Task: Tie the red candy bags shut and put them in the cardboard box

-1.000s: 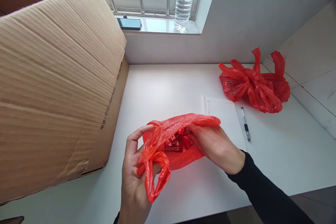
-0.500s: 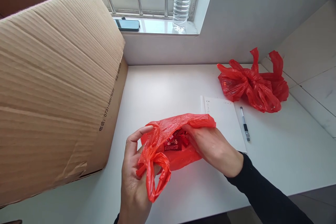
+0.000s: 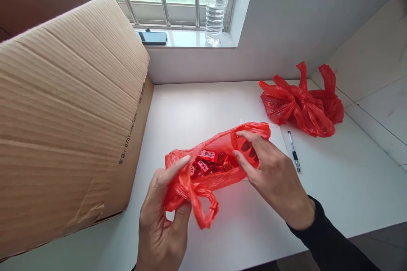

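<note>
A red plastic bag (image 3: 219,183) is spread over the white table, its mouth showing several small red-wrapped packets (image 3: 206,165). My left hand (image 3: 167,216) grips the bag's left end, thumb and fingers on the gathered plastic. A twisted loop handle (image 3: 211,211) dangles beside it. At the right end of the mouth is my right hand (image 3: 270,165), with thumb and index finger spread apart and touching the plastic. Its other fingers are partly hidden, and I see no packet in it.
A large open cardboard box (image 3: 70,127) stands at the left. Two knotted red bags (image 3: 305,106) lie back right, near a pen (image 3: 294,152) and partly covered paper (image 3: 282,133). A phone (image 3: 154,38) and a water bottle (image 3: 216,12) are on the windowsill.
My right hand, which was reaching inside the bag, has drawn back to the right end of its mouth with fingers apart. The mouth is wider and more packets show.
</note>
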A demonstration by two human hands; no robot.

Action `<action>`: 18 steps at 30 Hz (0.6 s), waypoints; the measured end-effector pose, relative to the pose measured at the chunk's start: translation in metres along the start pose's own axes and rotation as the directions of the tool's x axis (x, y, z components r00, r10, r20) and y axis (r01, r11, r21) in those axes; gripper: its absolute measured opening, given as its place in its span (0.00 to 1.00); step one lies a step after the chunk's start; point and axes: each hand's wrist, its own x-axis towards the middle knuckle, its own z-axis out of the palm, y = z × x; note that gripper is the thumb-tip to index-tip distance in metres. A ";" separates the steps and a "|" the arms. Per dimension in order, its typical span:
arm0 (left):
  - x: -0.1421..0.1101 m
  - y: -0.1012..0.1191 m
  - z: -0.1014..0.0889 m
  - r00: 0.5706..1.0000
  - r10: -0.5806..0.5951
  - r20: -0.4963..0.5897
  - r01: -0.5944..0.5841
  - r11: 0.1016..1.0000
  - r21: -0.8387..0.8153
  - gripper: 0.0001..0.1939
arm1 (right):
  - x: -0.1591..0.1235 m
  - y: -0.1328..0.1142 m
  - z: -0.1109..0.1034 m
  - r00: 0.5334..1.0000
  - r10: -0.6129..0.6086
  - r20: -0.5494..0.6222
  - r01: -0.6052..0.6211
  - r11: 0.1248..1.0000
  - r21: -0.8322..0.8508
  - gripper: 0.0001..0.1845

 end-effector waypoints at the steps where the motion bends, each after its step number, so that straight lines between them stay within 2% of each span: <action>1: 0.000 -0.003 -0.001 0.998 0.060 -0.001 -0.059 0.996 0.071 0.19 | 0.001 0.000 0.003 1.000 0.022 -0.015 -0.022 1.000 -0.013 0.22; 4: 0.000 -0.008 -0.003 0.975 0.219 -0.034 -0.203 0.942 0.266 0.21 | 0.005 0.003 0.014 0.996 0.077 0.042 -0.074 0.995 -0.067 0.25; 7: 0.002 -0.007 -0.003 0.950 0.305 -0.072 -0.264 0.903 0.339 0.21 | 0.006 0.006 0.028 0.988 0.077 0.135 -0.071 0.996 -0.047 0.27; 9: 0.004 -0.003 -0.003 0.952 0.302 -0.051 -0.274 0.913 0.302 0.19 | 0.007 0.007 0.034 0.982 0.090 0.166 -0.086 0.996 -0.027 0.25; 12: 0.008 0.003 -0.007 0.966 0.251 0.056 -0.257 0.949 0.180 0.14 | 0.008 0.007 0.036 0.971 0.128 0.203 -0.129 0.992 -0.009 0.11; 14: 0.010 0.005 -0.010 0.968 0.232 0.099 -0.242 0.964 0.108 0.10 | 0.010 0.007 0.032 0.967 0.149 0.206 -0.153 0.988 0.000 0.05; 16: 0.012 0.008 -0.011 0.970 0.220 0.102 -0.226 0.973 0.046 0.08 | 0.012 0.007 0.029 0.966 0.160 0.202 -0.162 0.987 -0.005 0.06; 18: 0.014 0.011 -0.009 0.969 0.211 0.128 -0.211 0.977 -0.013 0.09 | 0.014 0.008 0.029 0.958 0.161 0.236 -0.155 0.987 -0.045 0.14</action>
